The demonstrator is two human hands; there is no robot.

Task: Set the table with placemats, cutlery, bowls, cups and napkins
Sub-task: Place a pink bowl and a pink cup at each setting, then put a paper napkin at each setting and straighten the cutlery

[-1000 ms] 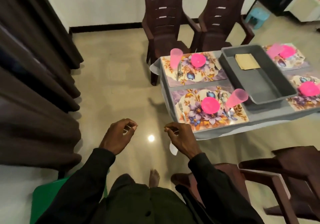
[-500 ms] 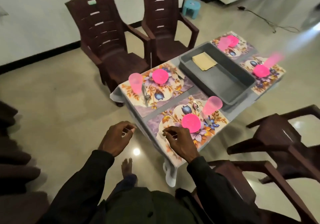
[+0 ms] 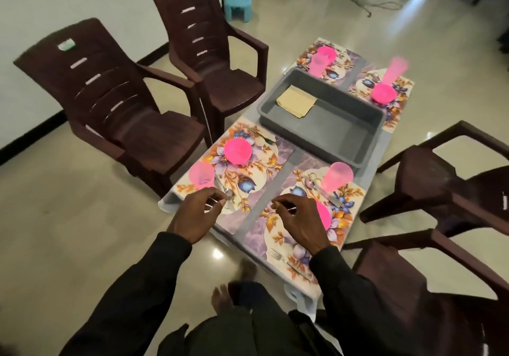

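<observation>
Left hand and right hand hover over the table's near edge, fingers curled; whether they pinch anything cannot be determined.

Dim interior. Glare streaks the floor far beyond the right hand; a small bright reflection lies just behind the left hand. Farthest pink cup smeared; frame edges bowed, soft.

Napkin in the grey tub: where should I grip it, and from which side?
Pinch the napkin from above, at its edge facing the bare middle of the grey tub. It lies flat, folded, close to the far end wall, crowding its other sides.
</observation>
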